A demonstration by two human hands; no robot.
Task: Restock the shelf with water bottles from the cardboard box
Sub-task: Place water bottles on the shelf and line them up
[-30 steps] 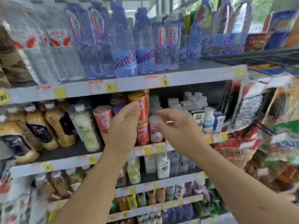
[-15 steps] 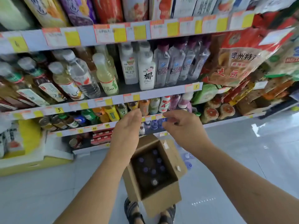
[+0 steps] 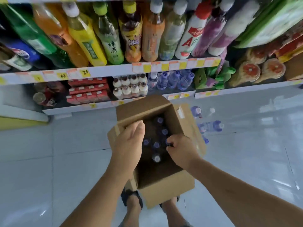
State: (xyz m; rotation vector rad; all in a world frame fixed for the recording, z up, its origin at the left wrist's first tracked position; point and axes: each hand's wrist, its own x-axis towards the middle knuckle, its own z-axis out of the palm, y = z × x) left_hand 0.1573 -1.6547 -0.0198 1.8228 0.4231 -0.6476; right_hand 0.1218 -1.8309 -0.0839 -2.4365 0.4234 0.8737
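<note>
The water bottles (image 3: 156, 145) are stood upright in the cardboard box (image 3: 165, 192) on the floor. Caps are up, so their long axes are pointed straight at the hands above. The cap of the right-side bottle (image 3: 166, 142) appears to be pinched by the curled fingers of the nearer right hand (image 3: 182, 151). The left hand (image 3: 129, 145) is held flat over the box's left rim, with nothing gripped. A straight upward lift is judged to be needed.

Upper row, left to right: characters ending in "茶" are printed on the green tea bottle (image 3: 113, 46); a large red "A" is borne by the white bottle (image 3: 188, 40). On the shelf (image 3: 114, 69), handwritten price tags (image 3: 85, 73) are blurred, perhaps "25".
</note>
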